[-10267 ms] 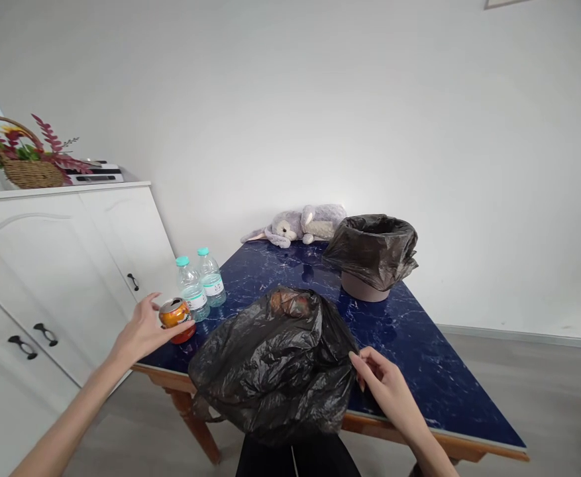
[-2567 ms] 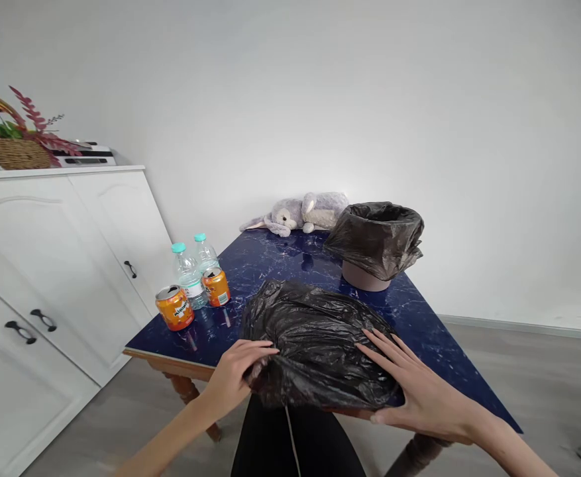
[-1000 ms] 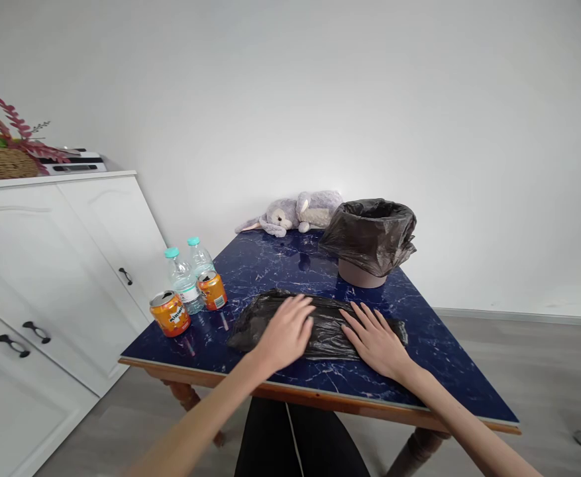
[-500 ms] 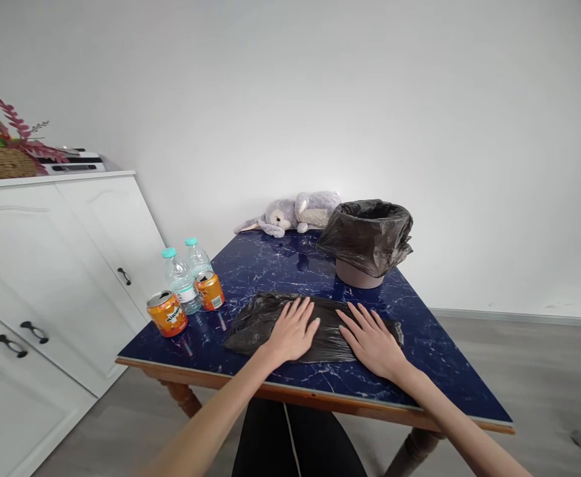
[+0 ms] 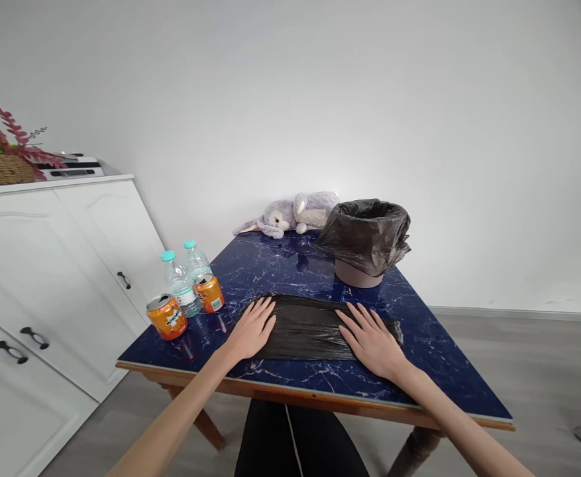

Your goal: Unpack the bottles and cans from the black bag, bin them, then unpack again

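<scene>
A black plastic bag (image 5: 307,326) lies flattened into a long strip on the blue marbled table (image 5: 419,371). My left hand (image 5: 251,329) rests flat on its left end, fingers stretched out. My right hand (image 5: 372,339) lies flat on its right part, fingers spread. Neither hand grips anything.
Two orange cans (image 5: 167,316) (image 5: 209,293) and two water bottles (image 5: 178,281) stand at the table's left edge. A small bin lined with a black bag (image 5: 364,237) and a grey plush toy (image 5: 290,213) sit at the back. A white cabinet (image 5: 46,265) with a flower basket (image 5: 2,159) stands left.
My left hand has slid left along the bag, which now lies smoother and flatter. My right hand has stayed where it was. Earlier the bag was bulky and both cans were set down.
</scene>
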A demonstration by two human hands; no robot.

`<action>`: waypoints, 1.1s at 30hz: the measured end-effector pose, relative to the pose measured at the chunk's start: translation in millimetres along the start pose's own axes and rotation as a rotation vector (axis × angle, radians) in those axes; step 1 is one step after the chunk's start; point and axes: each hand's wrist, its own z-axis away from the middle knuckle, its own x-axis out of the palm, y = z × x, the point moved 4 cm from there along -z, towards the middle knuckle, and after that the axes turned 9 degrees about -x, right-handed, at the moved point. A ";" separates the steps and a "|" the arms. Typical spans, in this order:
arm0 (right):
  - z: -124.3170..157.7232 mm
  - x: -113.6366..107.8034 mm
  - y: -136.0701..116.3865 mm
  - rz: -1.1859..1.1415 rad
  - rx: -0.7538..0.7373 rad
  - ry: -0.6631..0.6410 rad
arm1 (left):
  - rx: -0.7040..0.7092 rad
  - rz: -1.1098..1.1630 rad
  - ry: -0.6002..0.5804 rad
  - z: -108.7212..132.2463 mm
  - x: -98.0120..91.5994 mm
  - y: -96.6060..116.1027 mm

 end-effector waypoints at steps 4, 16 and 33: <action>14.5 -22.8 2.1 0.014 -0.001 0.069 | 0.132 0.066 0.129 26.3 -31.6 27.6; 89.8 -76.0 28.7 -0.214 0.114 0.009 | 0.285 0.280 -0.009 83.8 -38.8 119.8; 11.5 -172.7 -68.7 -0.795 0.122 0.341 | 0.017 0.691 0.067 98.8 -18.2 190.4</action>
